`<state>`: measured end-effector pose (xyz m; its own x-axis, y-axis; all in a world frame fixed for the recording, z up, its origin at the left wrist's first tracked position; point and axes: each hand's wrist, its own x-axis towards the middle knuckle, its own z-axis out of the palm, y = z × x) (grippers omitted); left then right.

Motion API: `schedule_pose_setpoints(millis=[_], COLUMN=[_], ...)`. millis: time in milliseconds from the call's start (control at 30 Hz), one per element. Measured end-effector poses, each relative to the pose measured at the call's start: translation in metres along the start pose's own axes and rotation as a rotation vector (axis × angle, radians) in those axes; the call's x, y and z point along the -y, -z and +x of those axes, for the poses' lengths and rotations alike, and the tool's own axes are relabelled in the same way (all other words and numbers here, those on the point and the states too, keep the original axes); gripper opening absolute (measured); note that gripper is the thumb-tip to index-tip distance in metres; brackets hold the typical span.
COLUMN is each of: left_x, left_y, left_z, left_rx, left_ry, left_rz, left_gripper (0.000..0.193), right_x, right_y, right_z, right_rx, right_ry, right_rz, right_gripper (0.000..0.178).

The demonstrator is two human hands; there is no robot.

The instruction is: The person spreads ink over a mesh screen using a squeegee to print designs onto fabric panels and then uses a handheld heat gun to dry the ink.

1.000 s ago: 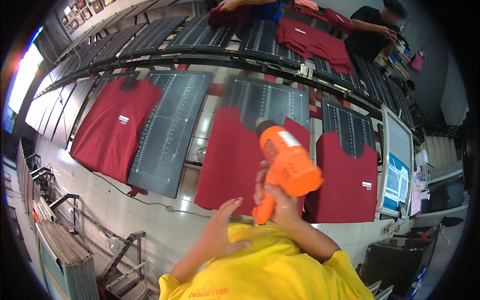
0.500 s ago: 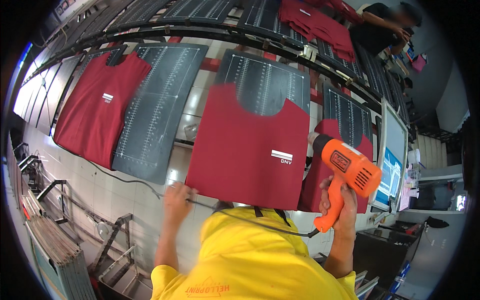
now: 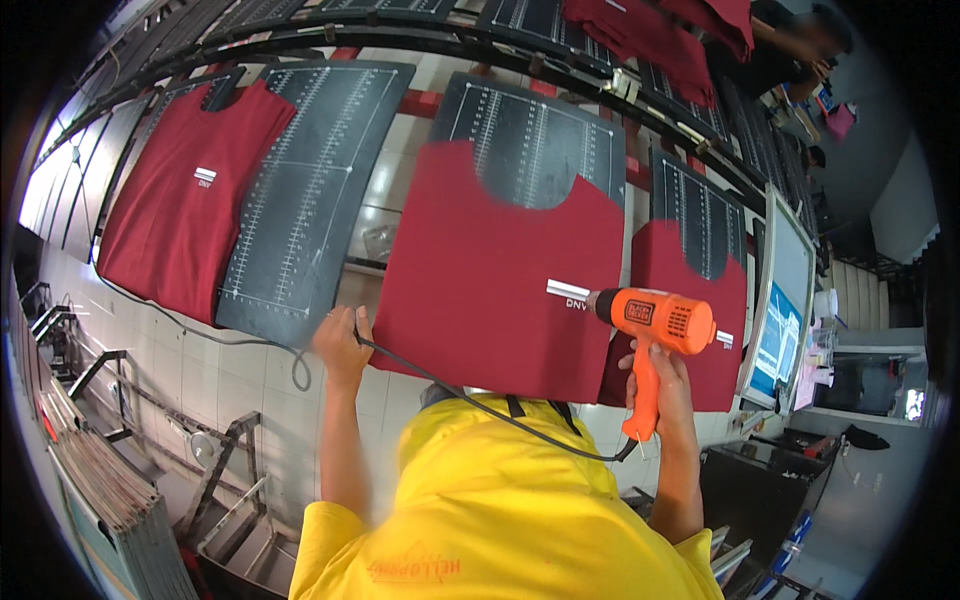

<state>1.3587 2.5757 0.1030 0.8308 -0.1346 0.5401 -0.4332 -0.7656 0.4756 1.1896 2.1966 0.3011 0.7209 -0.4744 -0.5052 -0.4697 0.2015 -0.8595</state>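
My right hand [image 3: 660,385] is closed round the handle of an orange heat gun [image 3: 655,320]. Its dark nozzle points left, close beside the white print [image 3: 566,290] on a dark red fabric panel [image 3: 470,270]. That panel lies flat on a dark board [image 3: 545,135] marked with white scales. In my left hand [image 3: 342,340] is the gun's black power cord [image 3: 480,405], pinched near the panel's lower left corner. The cord runs across my yellow shirt front to the bottom of the handle.
More red panels lie on boards at left [image 3: 185,200] and right [image 3: 670,290]. A framed screen [image 3: 785,300] leans at the far right. Stacked frames [image 3: 115,490] stand lower left. Another person [image 3: 785,45] is at the upper right, near piled red fabric [image 3: 640,40].
The heat gun has swung left and levelled, bringing its nozzle from the panel's right edge to the print. My left hand has risen slightly with the cord.
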Motion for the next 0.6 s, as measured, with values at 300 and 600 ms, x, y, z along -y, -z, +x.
schedule_pose_setpoints(millis=[300,600], left_x=[0.006,0.012], left_y=[0.008,0.013], left_z=[-0.001,0.003], left_rx=[0.125,0.176], left_ry=[-0.036,0.095], left_rz=[-0.095,-0.342], left_gripper=[0.029,0.037], right_x=[0.0,0.0], right_y=[0.0,-0.006], right_z=[0.0,0.012], right_rx=[0.001,-0.037], right_ry=[-0.005,-0.01], right_rz=[-0.039,-0.077], right_gripper=[0.038,0.04])
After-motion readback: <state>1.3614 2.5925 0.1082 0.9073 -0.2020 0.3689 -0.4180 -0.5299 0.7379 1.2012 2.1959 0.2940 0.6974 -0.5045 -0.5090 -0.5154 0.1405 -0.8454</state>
